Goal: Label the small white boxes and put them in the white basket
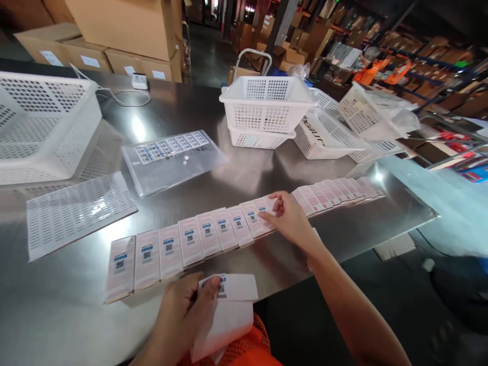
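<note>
My left hand (186,310) is closed around a folded strip of white labels (236,287), which hangs down below the table's front edge. One printed QR label shows beside the thumb. My right hand (287,216) reaches over a row of slim pale pink boxes (190,241). Its thumb and curled fingers touch a box near the row's right end, beside a QR label (262,209). Whether something thin is pinched there is hidden. Blue-and-black QR labels show on the boxes left of this hand. To its right, more pink boxes (328,194) overlap in a line, with no QR labels visible.
A label sheet (80,213) and a clear plastic sleeve (175,162) lie on the metal table (183,112). White baskets stand at left (41,127) and, stacked, at back (267,104). Cartons (129,30) rise behind. A person in orange (377,71) is far right.
</note>
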Action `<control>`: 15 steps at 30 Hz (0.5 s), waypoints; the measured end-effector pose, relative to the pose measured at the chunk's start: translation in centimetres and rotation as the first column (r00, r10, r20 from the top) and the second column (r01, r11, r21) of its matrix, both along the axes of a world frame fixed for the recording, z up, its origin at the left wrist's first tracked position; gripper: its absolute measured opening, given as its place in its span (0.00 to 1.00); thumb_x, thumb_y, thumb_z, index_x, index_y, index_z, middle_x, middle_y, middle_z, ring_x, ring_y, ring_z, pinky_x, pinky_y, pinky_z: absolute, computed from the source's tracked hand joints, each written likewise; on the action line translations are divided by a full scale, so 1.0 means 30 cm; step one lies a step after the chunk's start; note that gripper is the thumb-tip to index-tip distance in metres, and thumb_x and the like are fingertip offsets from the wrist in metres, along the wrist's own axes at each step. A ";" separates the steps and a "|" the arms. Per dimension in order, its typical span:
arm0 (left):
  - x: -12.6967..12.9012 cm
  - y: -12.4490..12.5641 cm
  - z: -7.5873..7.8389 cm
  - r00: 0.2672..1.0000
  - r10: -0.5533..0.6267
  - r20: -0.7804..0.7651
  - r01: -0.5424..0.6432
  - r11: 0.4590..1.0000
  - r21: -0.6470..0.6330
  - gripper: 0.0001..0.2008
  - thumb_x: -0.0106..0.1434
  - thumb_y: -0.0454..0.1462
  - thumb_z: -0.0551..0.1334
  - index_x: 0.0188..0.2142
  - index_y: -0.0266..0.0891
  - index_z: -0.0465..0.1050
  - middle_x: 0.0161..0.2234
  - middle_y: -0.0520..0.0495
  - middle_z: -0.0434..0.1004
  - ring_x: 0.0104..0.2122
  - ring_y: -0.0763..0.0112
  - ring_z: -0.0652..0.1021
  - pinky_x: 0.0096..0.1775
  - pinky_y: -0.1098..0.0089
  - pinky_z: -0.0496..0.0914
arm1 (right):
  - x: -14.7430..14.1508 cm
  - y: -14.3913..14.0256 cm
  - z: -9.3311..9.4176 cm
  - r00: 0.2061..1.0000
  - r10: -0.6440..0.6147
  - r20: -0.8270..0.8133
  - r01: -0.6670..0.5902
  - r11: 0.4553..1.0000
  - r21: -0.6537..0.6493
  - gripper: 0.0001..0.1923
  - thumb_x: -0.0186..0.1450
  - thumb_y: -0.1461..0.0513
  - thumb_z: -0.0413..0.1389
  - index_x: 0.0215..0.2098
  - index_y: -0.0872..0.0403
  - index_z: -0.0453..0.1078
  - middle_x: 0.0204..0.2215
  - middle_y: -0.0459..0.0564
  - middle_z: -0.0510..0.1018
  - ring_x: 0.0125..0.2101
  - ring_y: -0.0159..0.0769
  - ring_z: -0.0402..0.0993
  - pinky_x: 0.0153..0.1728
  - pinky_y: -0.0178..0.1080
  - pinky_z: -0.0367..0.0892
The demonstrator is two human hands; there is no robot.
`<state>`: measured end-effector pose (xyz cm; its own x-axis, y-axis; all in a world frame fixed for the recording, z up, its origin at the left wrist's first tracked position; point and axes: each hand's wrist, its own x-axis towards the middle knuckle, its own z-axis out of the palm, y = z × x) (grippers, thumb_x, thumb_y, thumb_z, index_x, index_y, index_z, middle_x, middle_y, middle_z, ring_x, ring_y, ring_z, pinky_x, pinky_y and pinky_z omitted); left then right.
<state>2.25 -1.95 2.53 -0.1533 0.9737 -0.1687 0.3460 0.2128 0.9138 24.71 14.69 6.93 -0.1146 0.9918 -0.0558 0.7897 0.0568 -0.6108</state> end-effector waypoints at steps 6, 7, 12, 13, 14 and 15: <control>0.008 0.031 -0.003 0.988 -0.115 0.099 0.106 0.990 0.093 0.24 0.68 0.49 0.54 0.19 0.38 0.64 0.17 0.53 0.64 0.19 0.74 0.65 0.23 0.74 0.57 | -0.116 -0.294 0.035 0.822 0.505 -0.262 -0.496 0.862 0.104 0.07 0.61 0.57 0.65 0.38 0.45 0.77 0.31 0.44 0.79 0.33 0.38 0.75 0.36 0.42 0.70; 0.013 0.032 0.000 0.988 -0.111 0.106 0.102 0.991 0.090 0.24 0.68 0.49 0.53 0.19 0.38 0.63 0.17 0.53 0.62 0.20 0.74 0.64 0.23 0.74 0.56 | -0.125 -0.314 0.029 0.821 0.523 -0.229 -0.489 0.851 0.191 0.04 0.62 0.58 0.64 0.37 0.44 0.77 0.30 0.44 0.79 0.33 0.39 0.76 0.36 0.43 0.70; 0.039 0.019 0.022 0.989 -0.012 0.149 0.013 1.000 -0.001 0.25 0.65 0.51 0.55 0.17 0.40 0.56 0.17 0.54 0.56 0.21 0.74 0.60 0.24 0.73 0.55 | -0.100 -0.331 -0.001 0.703 0.706 -0.085 -0.581 0.639 0.505 0.11 0.64 0.65 0.58 0.40 0.40 0.74 0.36 0.42 0.83 0.38 0.42 0.78 0.42 0.47 0.71; 0.043 0.016 0.023 0.988 -0.001 0.156 0.004 1.000 -0.019 0.25 0.65 0.52 0.55 0.17 0.40 0.56 0.17 0.54 0.56 0.21 0.74 0.59 0.24 0.73 0.56 | -0.084 -0.322 0.000 0.665 0.728 -0.167 -0.580 0.644 0.499 0.09 0.64 0.64 0.58 0.38 0.41 0.73 0.36 0.41 0.82 0.40 0.41 0.77 0.42 0.46 0.71; 0.045 0.013 0.023 0.988 0.012 0.156 -0.007 0.999 -0.034 0.26 0.65 0.52 0.54 0.17 0.40 0.55 0.17 0.54 0.56 0.21 0.74 0.59 0.24 0.72 0.56 | -0.064 -0.304 0.002 0.651 0.704 -0.283 -0.539 0.692 0.481 0.06 0.65 0.62 0.58 0.36 0.42 0.72 0.37 0.42 0.82 0.40 0.40 0.77 0.43 0.44 0.72; 0.046 0.010 0.021 0.988 0.025 0.149 -0.018 0.999 -0.046 0.26 0.65 0.53 0.54 0.17 0.40 0.55 0.17 0.54 0.56 0.21 0.74 0.59 0.24 0.72 0.56 | -0.040 -0.278 0.005 0.668 0.627 -0.401 -0.453 0.770 0.449 0.02 0.65 0.61 0.58 0.35 0.44 0.71 0.37 0.44 0.80 0.40 0.39 0.76 0.43 0.44 0.72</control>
<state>3.63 -1.65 3.18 -0.1441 0.9615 -0.2339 0.2009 0.2598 0.9445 23.51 6.36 7.06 -0.5587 0.6988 0.4467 0.1410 0.6107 -0.7792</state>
